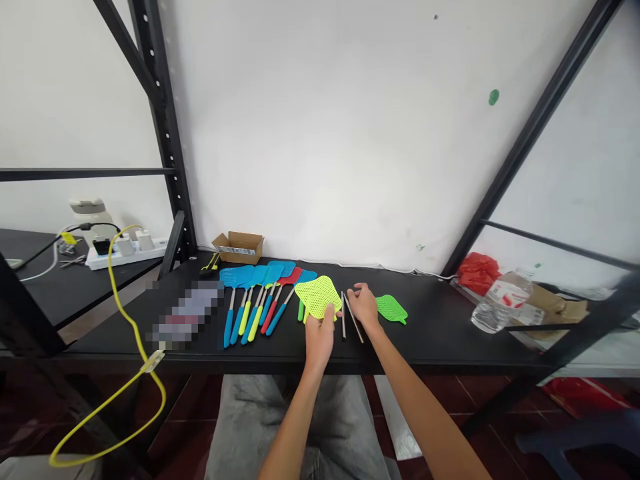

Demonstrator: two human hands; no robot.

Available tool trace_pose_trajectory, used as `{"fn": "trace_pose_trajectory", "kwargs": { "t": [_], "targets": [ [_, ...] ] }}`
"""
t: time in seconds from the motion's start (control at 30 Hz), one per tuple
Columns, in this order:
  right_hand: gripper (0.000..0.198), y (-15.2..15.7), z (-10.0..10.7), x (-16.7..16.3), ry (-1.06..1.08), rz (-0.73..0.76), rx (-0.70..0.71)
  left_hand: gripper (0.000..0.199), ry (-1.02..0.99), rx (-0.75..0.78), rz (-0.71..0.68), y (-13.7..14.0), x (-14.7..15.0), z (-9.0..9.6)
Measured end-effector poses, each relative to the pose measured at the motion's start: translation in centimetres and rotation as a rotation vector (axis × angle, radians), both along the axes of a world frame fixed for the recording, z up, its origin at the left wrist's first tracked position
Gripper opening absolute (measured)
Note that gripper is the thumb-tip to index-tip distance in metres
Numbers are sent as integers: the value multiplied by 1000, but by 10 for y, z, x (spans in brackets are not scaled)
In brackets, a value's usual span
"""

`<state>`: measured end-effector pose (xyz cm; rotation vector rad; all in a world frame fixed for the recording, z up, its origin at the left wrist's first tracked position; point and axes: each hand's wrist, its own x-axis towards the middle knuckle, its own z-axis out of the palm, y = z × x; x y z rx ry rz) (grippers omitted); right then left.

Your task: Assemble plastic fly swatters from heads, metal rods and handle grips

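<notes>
A: In the head view, where is the main piece?
B: The yellow mesh swatter head [319, 295] is held just above the black table [425, 343]. I'll place everything else from it.

A: And the hands?
B: The left hand [319, 341] pinches its lower edge, thumb over the mesh. The right hand [365, 307], just right of it, has its fingers curled at the top of the slanted metal rod [355, 320]; I can't tell whether they grip or merely touch.

A: So which step is this?
B: My reading: steadying the head while taking up a rod. That calls for a sure fingertip pinch on the slim metal, with the head's lower edge kept within reach.

A: What else lies near?
B: An upright-lying metal rod [343, 320] right beside its lower right edge, a green leaf-shaped swatter head [391, 309] further right, and a row of swatters [237, 275] to its left.

A: Anything unclear?
B: The left fingers beneath the mesh are hidden. Green handles [301, 311] just below its left side are partly covered. Far left of it, a pixelated patch [187, 313] can't be identified.
</notes>
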<state>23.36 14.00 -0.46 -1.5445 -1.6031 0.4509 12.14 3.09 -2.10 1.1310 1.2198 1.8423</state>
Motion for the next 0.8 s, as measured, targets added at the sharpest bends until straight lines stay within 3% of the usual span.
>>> {"fn": "trace_pose_trajectory", "kwargs": {
  "t": [0.1,0.27,0.33,0.4,0.47,0.6,0.7,0.8],
  "targets": [
    [35,-18,2,5,72,81,47,45,75,-11,-33,-1,-1,3],
    [61,-58,5,21,502,587,-109,43,287,14,-142,-4,4,8],
    [70,-63,2,35,549,630,-100,47,395,-6,-140,-6,7,9],
    [67,-57,-3,57,547,500,-24,49,461,-15,-115,-7,9,10],
    [59,-44,-11,87,488,265,56,48,461,-12,-96,-8,10,12],
    [44,-19,-23,145,20,-48,98,43,439,-23,-84,-11,9,16],
    [43,-14,-27,161,-257,-154,48,41,513,-19,-90,-14,13,15],
    [41,-17,-28,158,-422,-161,50,42,580,-12,-82,-19,15,14]
  ]
}}
